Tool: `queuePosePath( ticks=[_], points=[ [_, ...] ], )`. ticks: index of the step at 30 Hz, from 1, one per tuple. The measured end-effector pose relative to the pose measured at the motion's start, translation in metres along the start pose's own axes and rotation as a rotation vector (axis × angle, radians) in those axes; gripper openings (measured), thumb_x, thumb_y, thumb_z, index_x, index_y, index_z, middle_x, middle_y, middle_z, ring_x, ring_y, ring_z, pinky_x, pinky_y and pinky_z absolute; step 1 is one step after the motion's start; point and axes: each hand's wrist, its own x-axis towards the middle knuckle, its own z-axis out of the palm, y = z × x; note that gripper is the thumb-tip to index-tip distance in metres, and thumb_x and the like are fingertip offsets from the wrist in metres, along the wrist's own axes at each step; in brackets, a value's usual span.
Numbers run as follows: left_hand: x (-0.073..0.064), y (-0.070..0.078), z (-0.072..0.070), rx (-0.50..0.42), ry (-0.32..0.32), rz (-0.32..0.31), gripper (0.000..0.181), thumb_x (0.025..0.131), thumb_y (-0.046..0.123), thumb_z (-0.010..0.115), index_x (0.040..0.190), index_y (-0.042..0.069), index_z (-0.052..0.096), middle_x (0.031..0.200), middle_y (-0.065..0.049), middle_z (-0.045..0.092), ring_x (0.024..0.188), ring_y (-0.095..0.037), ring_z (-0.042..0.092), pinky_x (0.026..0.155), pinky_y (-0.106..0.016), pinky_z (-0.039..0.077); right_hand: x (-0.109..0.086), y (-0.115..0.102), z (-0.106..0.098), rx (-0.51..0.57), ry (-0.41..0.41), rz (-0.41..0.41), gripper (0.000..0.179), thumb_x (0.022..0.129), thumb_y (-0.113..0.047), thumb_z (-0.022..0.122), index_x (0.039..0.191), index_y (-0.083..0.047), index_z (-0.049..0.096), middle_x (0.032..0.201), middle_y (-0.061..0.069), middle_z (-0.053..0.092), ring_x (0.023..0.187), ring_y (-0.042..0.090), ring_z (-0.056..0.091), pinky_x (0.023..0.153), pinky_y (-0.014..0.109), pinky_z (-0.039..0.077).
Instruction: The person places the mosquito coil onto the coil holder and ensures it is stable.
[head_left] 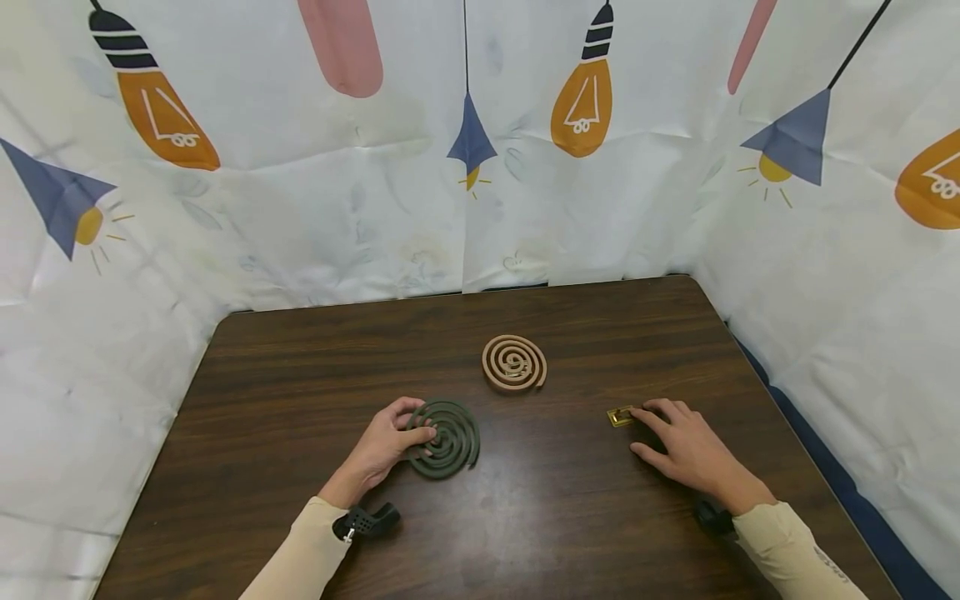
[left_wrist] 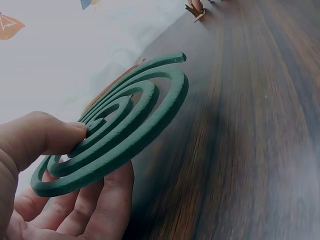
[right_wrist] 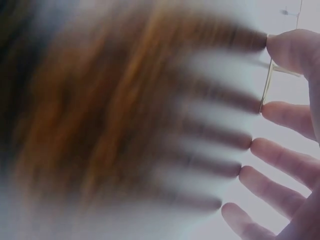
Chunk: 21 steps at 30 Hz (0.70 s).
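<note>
Brown wood table (head_left: 300, 358) | white printed cloth (head_left: 337, 208) behind | left fingers (left_wrist: 112, 200) pinch green coil (head_left: 447, 439) | right fingers (right_wrist: 285, 158) apart

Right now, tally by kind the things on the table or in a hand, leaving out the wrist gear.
Mosquito coils: 2 (green coil in the left hand, tan coil on the table)
Metal coil stands: 1 (gold-coloured stand at the right hand's fingertips)
Total: 3
</note>
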Motion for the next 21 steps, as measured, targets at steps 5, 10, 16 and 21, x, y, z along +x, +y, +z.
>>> queuePosePath(
  ticks=[5, 10, 16, 21],
  points=[
    [0.004, 0.000, 0.006, -0.014, 0.000, 0.008, 0.048, 0.096, 0.001, 0.069, 0.135, -0.003, 0.041, 0.092, 0.006, 0.067, 0.069, -0.009, 0.070, 0.067, -0.026, 0.063, 0.002, -0.005, 0.001, -0.014, 0.003, 0.005, 0.058, 0.091, -0.041, 0.079, 0.139, -0.013, 0.064, 0.130, 0.016, 0.063, 0.117, 0.039, 0.062, 0.089, 0.061, 0.053],
    [0.005, 0.000, 0.010, -0.025, 0.007, 0.011, 0.047, 0.095, 0.001, 0.070, 0.133, -0.002, 0.043, 0.092, 0.005, 0.067, 0.070, -0.010, 0.069, 0.067, -0.026, 0.063, 0.004, -0.011, 0.002, -0.009, -0.027, 0.032, 0.057, 0.092, -0.041, 0.077, 0.140, -0.013, 0.064, 0.132, 0.016, 0.062, 0.118, 0.040, 0.062, 0.090, 0.062, 0.053],
    [0.007, -0.003, 0.014, -0.065, 0.016, 0.005, 0.047, 0.095, 0.002, 0.072, 0.133, -0.002, 0.044, 0.094, 0.004, 0.067, 0.073, -0.010, 0.070, 0.067, -0.027, 0.064, 0.008, -0.018, 0.003, 0.004, -0.039, 0.040, 0.056, 0.094, -0.042, 0.075, 0.141, -0.014, 0.063, 0.134, 0.015, 0.062, 0.120, 0.039, 0.061, 0.092, 0.062, 0.053],
    [0.009, -0.004, 0.018, -0.086, 0.027, 0.002, 0.047, 0.095, 0.000, 0.070, 0.134, -0.002, 0.044, 0.095, 0.004, 0.067, 0.075, -0.010, 0.070, 0.068, -0.027, 0.064, 0.011, -0.025, 0.004, 0.006, -0.054, 0.051, 0.056, 0.094, -0.043, 0.074, 0.141, -0.014, 0.063, 0.135, 0.016, 0.062, 0.122, 0.039, 0.060, 0.093, 0.062, 0.052]
  ],
)
